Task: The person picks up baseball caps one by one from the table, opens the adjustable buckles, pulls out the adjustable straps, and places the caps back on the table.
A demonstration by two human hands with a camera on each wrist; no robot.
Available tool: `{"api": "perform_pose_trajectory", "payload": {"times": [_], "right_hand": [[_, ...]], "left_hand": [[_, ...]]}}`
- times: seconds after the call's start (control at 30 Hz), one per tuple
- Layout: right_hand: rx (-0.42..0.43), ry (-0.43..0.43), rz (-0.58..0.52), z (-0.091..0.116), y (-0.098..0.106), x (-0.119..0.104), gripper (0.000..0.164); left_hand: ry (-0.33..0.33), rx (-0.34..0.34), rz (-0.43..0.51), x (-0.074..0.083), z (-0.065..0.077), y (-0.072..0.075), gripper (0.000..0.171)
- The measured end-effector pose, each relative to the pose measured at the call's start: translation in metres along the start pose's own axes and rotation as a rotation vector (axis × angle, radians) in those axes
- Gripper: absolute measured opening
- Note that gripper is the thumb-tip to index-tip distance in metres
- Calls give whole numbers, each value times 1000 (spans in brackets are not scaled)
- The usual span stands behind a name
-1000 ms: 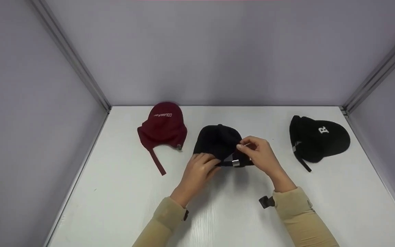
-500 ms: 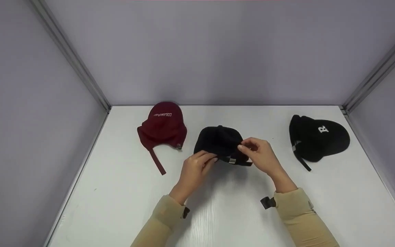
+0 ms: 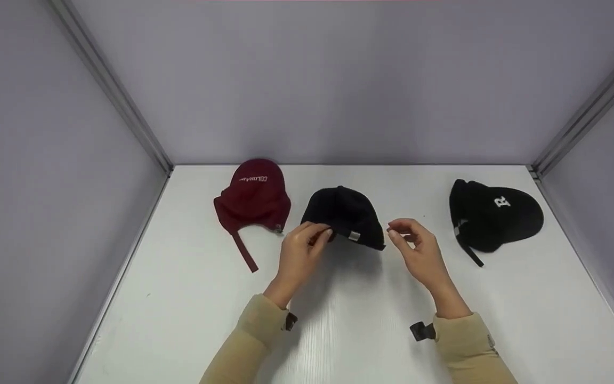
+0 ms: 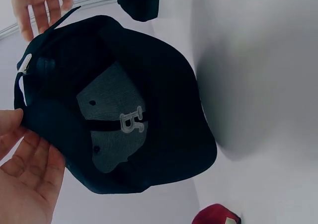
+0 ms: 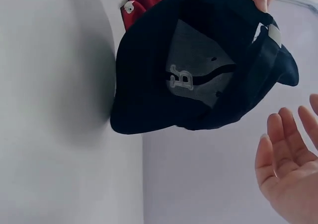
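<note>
A dark navy or black baseball cap is held up near the middle of the white table, its strap side toward me. My left hand pinches its rear edge beside the strap, thumb on one side and fingers on the other. The metal buckle shows on the strap, whose loose end sticks out at the right. In the left wrist view the cap's hollow inside faces the camera, with the back of a stitched letter. My right hand is apart from the cap, just to its right, fingers loosely bent and holding nothing.
A dark red cap with white lettering lies to the left, its strap hanging toward me. At the right lies a black cap with a white R. Grey panels wall the table at the back and sides.
My right hand has let go of the cap and drawn back to the right. My left hand has raised and tilted the cap's strap side, so the strap now slopes down to the right.
</note>
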State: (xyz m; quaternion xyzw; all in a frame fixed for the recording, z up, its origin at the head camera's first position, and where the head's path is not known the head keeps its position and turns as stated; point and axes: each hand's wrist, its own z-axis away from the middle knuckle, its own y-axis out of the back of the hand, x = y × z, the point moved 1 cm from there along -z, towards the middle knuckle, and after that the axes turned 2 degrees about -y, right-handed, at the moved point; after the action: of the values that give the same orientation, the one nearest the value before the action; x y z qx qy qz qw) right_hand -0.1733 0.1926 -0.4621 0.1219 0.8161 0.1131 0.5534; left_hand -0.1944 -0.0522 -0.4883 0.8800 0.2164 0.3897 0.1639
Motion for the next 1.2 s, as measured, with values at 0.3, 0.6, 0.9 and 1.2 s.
{"api": "perform_pose_trajectory", "payload": {"times": [0.3,0.6,0.9,1.2], "right_hand": [[12,-6,21,11,-6,34,18],[44,118,100,-1,-10,54,20],[-30,146,125,-9,-18,13,18],[-56,171,80,-13,-21,6,9]], "left_hand": [[30,19,10,-2,-8,1,15],[46,14,36,-3,-8,2,13],[50,0,62,-4,-6,0,13],[48,11,96,-6,-2,5,9]]}}
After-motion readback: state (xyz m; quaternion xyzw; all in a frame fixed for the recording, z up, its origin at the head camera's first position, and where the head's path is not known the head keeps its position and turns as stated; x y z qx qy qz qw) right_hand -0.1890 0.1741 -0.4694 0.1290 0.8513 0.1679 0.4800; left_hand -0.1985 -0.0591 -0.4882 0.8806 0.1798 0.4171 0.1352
